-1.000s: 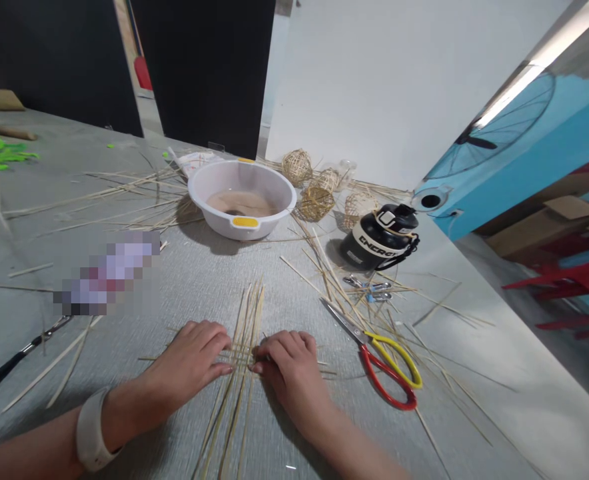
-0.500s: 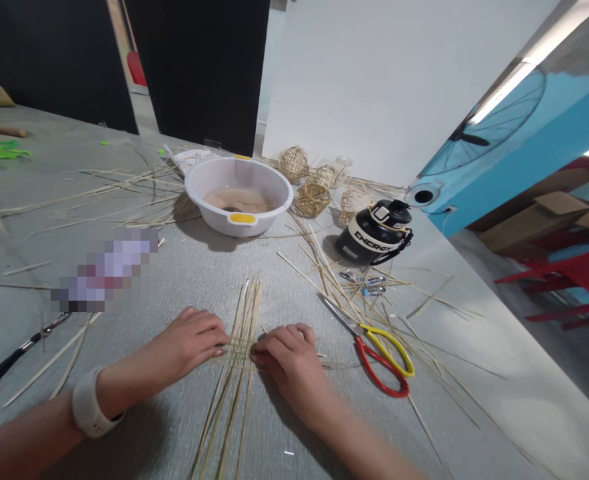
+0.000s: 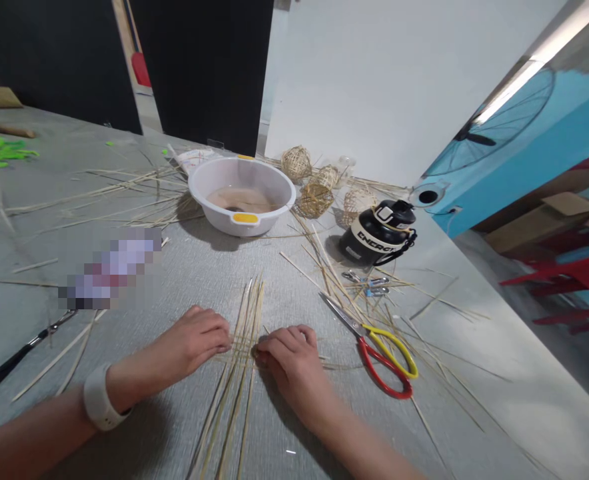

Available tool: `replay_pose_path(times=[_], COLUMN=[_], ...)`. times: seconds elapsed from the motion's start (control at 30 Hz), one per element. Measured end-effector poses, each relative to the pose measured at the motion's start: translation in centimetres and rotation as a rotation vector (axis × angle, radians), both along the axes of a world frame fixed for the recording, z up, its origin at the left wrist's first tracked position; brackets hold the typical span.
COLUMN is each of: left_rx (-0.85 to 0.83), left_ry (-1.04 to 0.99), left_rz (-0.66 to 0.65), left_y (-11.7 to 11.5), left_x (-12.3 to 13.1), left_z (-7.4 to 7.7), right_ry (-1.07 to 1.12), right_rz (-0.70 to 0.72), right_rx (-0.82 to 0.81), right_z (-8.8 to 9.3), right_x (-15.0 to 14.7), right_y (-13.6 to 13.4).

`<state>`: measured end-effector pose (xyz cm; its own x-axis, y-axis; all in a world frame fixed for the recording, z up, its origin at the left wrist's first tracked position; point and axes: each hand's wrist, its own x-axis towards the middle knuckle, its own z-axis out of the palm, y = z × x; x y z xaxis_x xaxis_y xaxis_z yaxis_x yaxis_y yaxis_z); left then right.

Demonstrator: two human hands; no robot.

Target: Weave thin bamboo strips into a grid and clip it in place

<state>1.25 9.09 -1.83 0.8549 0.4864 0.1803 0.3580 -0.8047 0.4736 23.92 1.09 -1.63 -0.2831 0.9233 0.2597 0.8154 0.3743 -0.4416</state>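
Note:
Thin bamboo strips point(image 3: 235, 407) lie lengthwise on the grey table in front of me, crossed near their middle by a few sideways strips. At the left edge of this crossing, my left hand point(image 3: 199, 339) has its fingers bent and pressed together on the ends of the cross strips. My right hand point(image 3: 290, 357) pinches the weave from the right side, its thumb and fingertips partly hidden. Scissors point(image 3: 387, 353) with one red and one yellow handle lie to the right of my right hand, blades parted slightly.
A white basin point(image 3: 214, 217) with cloudy water stands farther back. Beside it are several woven bamboo balls point(image 3: 296, 163) and a black bottle point(image 3: 377, 233). Small metal clips point(image 3: 374, 287) lie among loose strips on the right. A blurred-out object point(image 3: 114, 267) with a black strap lies left.
The whole view has shifted slightly, so things appear a little farther right. My left fingertips have moved slightly at the cross strips' ends; my right hand keeps its place at the weave.

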Motion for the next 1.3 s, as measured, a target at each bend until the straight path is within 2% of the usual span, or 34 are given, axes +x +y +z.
replay_pose_path(times=[0.33,0.97,1.3], left_rx=[0.021,0.024,0.001], left_ry=[0.018,-0.003,0.042], left_rz=[-0.036,-0.037,-0.046], left_y=[0.0,-0.1,0.0], left_x=[-0.6,-0.5,-1.2], left_z=[0.4,0.3,0.4], right_ry=[0.012,0.025,0.055], right_rz=[-0.009,-0.027,-0.002], right_rx=[0.0,-0.013,-0.08], right_z=[0.4,-0.1,0.8], right_x=[0.1,0.0,0.1], right_y=[-0.2,-0.1,-0.4])
